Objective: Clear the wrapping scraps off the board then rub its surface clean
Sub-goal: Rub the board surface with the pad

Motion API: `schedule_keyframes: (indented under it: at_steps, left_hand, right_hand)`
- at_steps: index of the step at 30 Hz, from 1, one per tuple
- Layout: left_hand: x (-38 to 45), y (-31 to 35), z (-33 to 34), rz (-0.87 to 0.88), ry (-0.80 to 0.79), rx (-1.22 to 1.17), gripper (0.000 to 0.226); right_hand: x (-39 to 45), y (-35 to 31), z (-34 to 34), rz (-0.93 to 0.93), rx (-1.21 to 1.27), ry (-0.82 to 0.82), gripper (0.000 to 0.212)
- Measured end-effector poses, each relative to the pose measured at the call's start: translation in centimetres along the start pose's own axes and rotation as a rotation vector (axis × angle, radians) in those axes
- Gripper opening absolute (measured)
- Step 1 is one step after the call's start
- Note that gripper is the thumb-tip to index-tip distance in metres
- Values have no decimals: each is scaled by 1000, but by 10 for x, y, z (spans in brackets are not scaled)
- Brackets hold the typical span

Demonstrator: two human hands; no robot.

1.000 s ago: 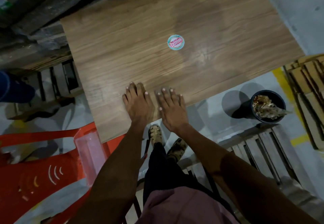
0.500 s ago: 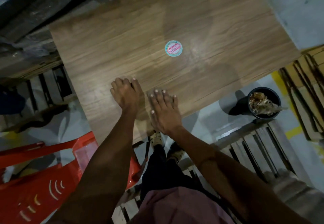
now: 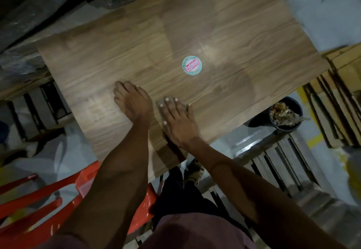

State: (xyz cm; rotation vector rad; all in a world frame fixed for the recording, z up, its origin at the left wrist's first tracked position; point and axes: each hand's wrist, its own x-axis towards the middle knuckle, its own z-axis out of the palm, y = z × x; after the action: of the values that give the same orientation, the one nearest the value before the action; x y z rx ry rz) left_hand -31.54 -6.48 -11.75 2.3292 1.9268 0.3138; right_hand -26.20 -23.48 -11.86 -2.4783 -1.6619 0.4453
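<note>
Head cam, L to R: red plastic chair at lower left. Your left hand lies flat on the wood-grain board, fingers nearly straight, gripping nothing. Just beside it your right hand is also flat w/ fingers extended, palm down near the board's near edge. Round sticker sits mid-board. Black bucket w/ scraps stands on the floor at right.

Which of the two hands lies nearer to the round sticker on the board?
The right hand, beside the left hand, lies nearer the sticker.
</note>
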Motion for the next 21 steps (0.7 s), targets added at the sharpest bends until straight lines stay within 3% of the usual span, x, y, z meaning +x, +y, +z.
schedule_keyframes:
  at_steps: [3, 9, 16, 21]
  left_hand:
    - [1, -3, 3, -26, 1, -53, 55]
    - [9, -2, 8, -35, -74, -93, 61]
    - [11, -5, 10, -49, -131, -55, 59]
    - [11, -2, 6, -44, -139, -57, 56]
  right_hand:
    - [18, 12, -7, 68, -34, 32, 62]
    - [70, 5, -7, 512, 23, 158, 64]
    - [87, -21, -11, 127, 19, 102, 65]
    - [103, 13, -16, 232, -16, 127, 63]
